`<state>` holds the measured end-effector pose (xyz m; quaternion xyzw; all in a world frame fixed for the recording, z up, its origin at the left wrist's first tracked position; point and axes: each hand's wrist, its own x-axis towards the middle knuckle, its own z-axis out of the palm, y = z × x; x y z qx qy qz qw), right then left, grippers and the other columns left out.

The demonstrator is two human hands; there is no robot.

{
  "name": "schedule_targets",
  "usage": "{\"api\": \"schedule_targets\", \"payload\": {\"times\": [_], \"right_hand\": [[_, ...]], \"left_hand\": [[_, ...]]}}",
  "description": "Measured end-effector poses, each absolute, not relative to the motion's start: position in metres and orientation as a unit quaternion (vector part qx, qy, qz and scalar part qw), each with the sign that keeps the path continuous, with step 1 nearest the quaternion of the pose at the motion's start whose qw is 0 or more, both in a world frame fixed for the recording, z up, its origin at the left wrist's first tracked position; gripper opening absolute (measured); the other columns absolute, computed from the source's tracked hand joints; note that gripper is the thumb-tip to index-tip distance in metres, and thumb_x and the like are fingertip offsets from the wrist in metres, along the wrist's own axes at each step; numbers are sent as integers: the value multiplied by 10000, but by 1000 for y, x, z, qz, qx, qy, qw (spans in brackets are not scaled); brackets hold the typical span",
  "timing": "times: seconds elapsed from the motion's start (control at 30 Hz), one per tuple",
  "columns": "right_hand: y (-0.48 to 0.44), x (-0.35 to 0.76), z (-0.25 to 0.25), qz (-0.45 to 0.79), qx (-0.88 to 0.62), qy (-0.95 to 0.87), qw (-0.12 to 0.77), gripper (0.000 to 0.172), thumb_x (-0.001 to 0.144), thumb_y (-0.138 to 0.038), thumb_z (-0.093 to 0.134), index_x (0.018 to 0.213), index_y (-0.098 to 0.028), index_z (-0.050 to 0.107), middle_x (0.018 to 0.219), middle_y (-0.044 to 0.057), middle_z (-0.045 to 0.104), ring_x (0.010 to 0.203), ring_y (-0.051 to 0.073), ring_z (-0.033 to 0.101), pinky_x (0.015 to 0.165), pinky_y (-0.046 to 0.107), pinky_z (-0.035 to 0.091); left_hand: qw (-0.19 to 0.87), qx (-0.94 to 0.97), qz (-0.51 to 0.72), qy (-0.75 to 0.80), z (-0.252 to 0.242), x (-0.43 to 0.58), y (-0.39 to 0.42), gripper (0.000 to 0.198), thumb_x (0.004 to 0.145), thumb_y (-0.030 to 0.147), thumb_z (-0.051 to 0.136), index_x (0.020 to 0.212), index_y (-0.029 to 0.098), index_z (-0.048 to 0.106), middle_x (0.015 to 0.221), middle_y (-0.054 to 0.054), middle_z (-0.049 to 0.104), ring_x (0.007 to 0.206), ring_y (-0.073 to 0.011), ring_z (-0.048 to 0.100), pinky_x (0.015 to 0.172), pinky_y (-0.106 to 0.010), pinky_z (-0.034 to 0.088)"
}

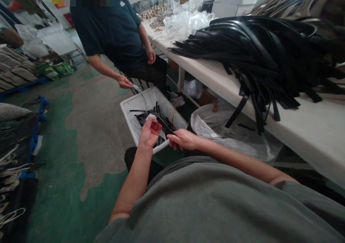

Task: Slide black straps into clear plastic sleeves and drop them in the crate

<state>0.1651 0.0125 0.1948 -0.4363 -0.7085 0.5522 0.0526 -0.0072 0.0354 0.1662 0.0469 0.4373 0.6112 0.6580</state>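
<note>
My left hand (149, 132) and my right hand (182, 139) are both closed on a short black strap (164, 125), held between them just above the near end of a white plastic bin (128, 110). The bin stands on the floor and has several black strap pieces (145, 116) lying in it. A big heap of long black straps (258, 52) lies on the white table (309, 131) to my right, with some ends hanging over its edge.
A person in a dark shirt (113, 27) sits beyond the bin, one hand (124, 81) holding a clear strip over it. A plastic bag (229, 135) lies under the table. Metal rings (156, 14), bags and boxes crowd the table's far end. Bundles line the left floor.
</note>
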Motion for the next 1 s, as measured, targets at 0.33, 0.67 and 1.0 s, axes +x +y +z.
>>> {"api": "schedule_targets", "payload": {"times": [0.33,0.67,1.0], "right_hand": [[13,168,188,596,-407,-691,41,506,961,-459,372,730,-116,664,596,30,658,382,78,503,437,195,416],[14,170,180,638,-389,-665,8,520,963,-468,382,718,-100,656,572,20,639,355,62,474,410,184,393],[16,167,145,764,-336,-549,48,569,976,-504,332,726,-98,642,536,4,618,351,65,488,397,173,389]], "left_hand": [[686,29,573,447,168,-7,33,176,895,222,585,741,153,636,684,-11,706,641,-114,682,651,-215,548],[693,13,572,438,161,-5,31,202,913,184,533,752,122,639,690,-47,710,623,-141,683,637,-247,553],[709,76,541,446,114,11,5,108,778,198,716,810,108,667,744,-60,721,637,-155,677,582,-238,558]]}}
